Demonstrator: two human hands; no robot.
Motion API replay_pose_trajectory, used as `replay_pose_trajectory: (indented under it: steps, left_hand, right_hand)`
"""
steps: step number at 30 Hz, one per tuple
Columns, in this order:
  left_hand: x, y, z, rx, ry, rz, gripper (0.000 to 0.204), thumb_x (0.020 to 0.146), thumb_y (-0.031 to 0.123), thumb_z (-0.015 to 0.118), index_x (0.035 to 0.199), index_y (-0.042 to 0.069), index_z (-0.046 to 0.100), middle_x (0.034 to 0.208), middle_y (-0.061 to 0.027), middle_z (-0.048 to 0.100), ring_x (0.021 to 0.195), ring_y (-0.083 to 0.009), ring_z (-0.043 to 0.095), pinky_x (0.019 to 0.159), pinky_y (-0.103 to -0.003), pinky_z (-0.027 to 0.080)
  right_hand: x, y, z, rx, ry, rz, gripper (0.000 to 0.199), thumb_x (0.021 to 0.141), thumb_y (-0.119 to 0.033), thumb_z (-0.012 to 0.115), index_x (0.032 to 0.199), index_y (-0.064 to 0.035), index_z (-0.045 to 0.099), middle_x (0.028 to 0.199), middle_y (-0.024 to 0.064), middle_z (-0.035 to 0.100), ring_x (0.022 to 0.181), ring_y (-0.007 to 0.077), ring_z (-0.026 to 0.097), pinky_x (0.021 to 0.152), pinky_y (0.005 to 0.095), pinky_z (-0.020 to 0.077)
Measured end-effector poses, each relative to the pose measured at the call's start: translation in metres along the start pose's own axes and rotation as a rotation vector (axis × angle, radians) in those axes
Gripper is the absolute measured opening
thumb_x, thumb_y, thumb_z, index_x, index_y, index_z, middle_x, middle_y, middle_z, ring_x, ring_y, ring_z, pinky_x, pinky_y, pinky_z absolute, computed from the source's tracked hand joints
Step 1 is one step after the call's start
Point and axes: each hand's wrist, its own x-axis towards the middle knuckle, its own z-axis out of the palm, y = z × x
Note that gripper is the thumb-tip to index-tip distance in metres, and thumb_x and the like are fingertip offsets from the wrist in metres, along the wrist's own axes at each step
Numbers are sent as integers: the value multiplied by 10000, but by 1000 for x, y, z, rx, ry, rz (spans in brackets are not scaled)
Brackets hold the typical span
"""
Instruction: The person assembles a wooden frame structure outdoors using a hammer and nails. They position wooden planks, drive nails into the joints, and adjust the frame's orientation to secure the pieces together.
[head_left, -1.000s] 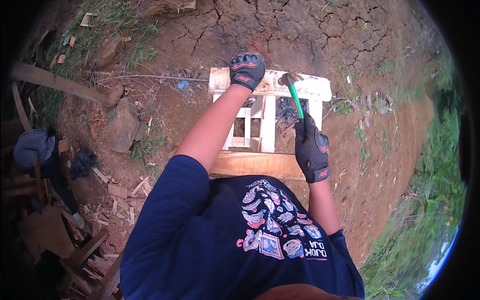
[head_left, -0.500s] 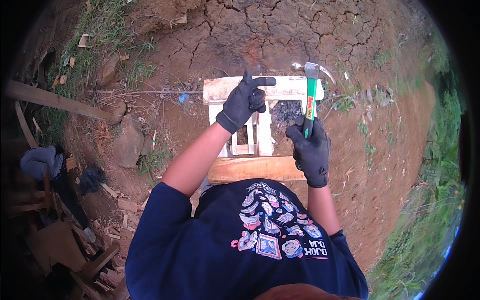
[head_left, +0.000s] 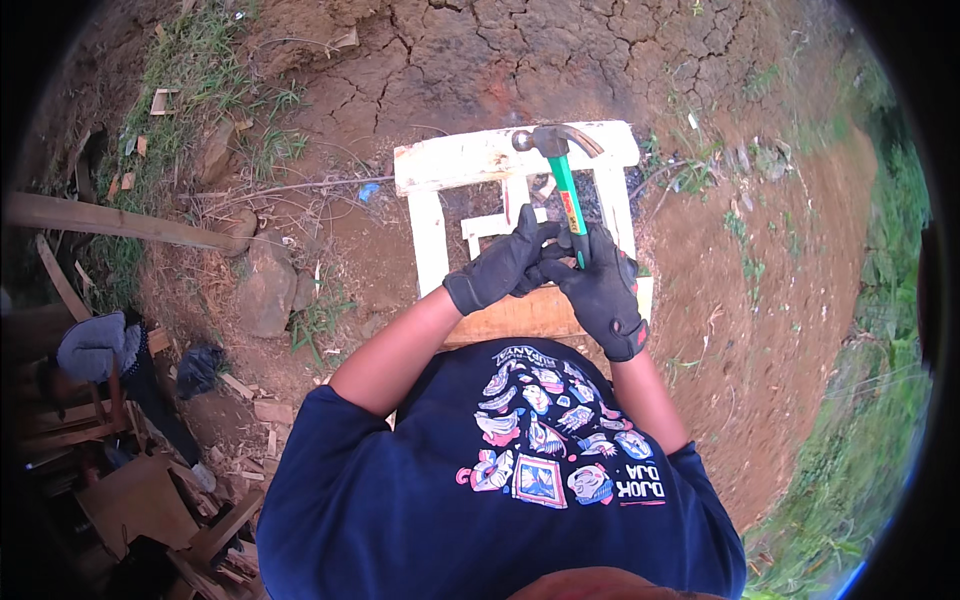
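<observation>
Head view: both gloved hands close around green-handled hammer (head_left: 565,190), head resting on top rail of white wooden frame (head_left: 430,230) at upper centre. Right hand (head_left: 600,290) grips handle; left hand (head_left: 505,262) wraps beside it, touching. Judgement: keep the two-handed grip low and strike squarely.

The left hand (head_left: 500,265) is off the frame's (head_left: 432,165) top rail and now joins the right hand (head_left: 600,290) on the hammer (head_left: 560,170) handle. The hammer head, raised half a second ago, now rests on that rail.
</observation>
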Motion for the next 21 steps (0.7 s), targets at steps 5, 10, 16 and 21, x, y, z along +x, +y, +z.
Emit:
replay_pose_trajectory:
  steps: [5,10,16,21]
  left_hand:
    - [5,-21,1,34,24,31,985,968,894,196,1538,158,517,1080,19,728,714,-31,571,515,-208,341]
    - [1,-21,7,149,100,16,944,1014,843,174,1575,145,472,1057,2,715,704,-35,525,562,-214,371]
    - [2,-40,-1,102,35,99,1026,978,877,125,1638,139,396,866,9,583,671,-70,455,570,-244,373]
    - [-8,-30,-5,10,-150,161,1194,897,953,94,1637,54,360,930,-45,629,696,-138,528,628,-307,459]
  right_hand:
    - [-7,6,2,-96,9,-105,376,860,-155,819,1192,-75,662,953,83,776,851,282,757,755,418,577]
    - [-12,8,2,-116,33,-161,401,870,-148,807,1234,-101,645,946,71,768,844,311,757,739,445,568]
    - [-19,14,6,-125,7,-178,390,911,-155,774,1253,-108,594,930,82,742,829,341,748,726,472,560]
    - [-27,6,7,-42,20,-149,330,946,-155,755,1225,-97,588,907,97,728,781,306,743,704,453,563]
